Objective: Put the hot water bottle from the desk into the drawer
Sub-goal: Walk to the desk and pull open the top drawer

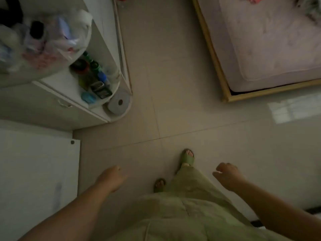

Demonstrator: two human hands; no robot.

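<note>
My left hand (112, 177) hangs over the floor at lower centre-left, fingers loosely curled, holding nothing. My right hand (226, 174) hangs at lower right, fingers loosely bent and apart, also holding nothing. A white desk (57, 87) stands at the upper left with rounded corner shelves. I cannot make out a hot water bottle among the things on it. A drawer front with a small handle (64, 103) shows below the desktop, shut.
A clear plastic bag (43, 42) full of items lies on the desk. Small bottles and tins (93, 80) and a toilet roll (119, 102) sit on the corner shelves. A white panel (34, 171) stands at left. A wood-framed bed (260, 49) is upper right. My sandalled feet (187, 157) stand on pale tiles.
</note>
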